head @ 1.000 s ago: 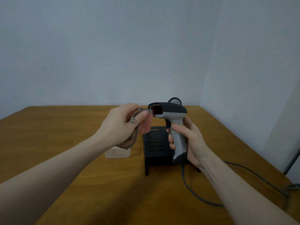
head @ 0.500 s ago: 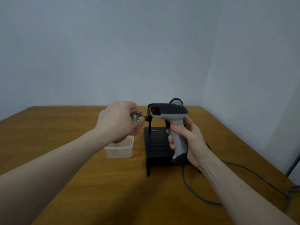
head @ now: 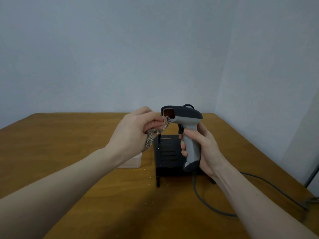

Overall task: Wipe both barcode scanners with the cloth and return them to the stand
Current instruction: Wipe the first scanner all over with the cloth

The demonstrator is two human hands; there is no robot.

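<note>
Wiping step in hand, on one barcode scanner [head: 185, 125]. Right hand [head: 205, 149] wrapped around the grey handle, holding the scanner upright above the black stand [head: 166, 156], head pointing left. Left hand [head: 136, 130] bunched shut on the checked cloth [head: 156, 133], a corner of it pressed just under the reddish scan window [head: 169, 116]. Cable [head: 207, 202] trailing from the handle base across the table [head: 51, 144] toward the right. Small clear plastic container [head: 131, 162] left of the stand, half hidden by the left forearm. No second scanner clearly visible. Next, probably: cloth drawn over window and head, then handle, grip steady, before seating it in the stand.
</note>
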